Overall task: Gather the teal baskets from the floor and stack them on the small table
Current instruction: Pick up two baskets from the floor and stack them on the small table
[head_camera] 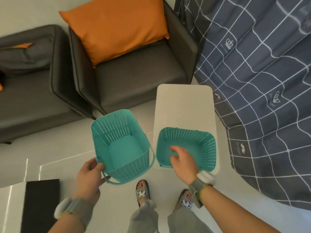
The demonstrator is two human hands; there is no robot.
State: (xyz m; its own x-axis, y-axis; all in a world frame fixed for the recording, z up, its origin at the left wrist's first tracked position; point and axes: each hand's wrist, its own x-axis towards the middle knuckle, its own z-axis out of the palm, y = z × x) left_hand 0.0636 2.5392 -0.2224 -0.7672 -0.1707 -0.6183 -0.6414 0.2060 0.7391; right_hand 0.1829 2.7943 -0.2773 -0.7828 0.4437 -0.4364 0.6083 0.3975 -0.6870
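From the head camera, the left hand (89, 177) closes on the near rim of a teal plastic basket with ribbed, perforated walls (121, 147); the fingers curl over the edge and the thumb lies outside. This basket is held in the air above the pale floor (50, 157), just beside the table, and its thin handle (117, 181) hangs down on the near side. The right hand (183, 161) is open, with loosely spread fingers, over the near wall of a second teal basket of the same kind (186, 148); it holds nothing, and it is not clear whether it touches the rim. This second basket stands on the near end of a small white table with rounded corners (183, 105). The hand hides part of its near wall. Both hands are a little blurred. Behind stands a dark grey armchair (134, 78) with an orange cushion (116, 29).
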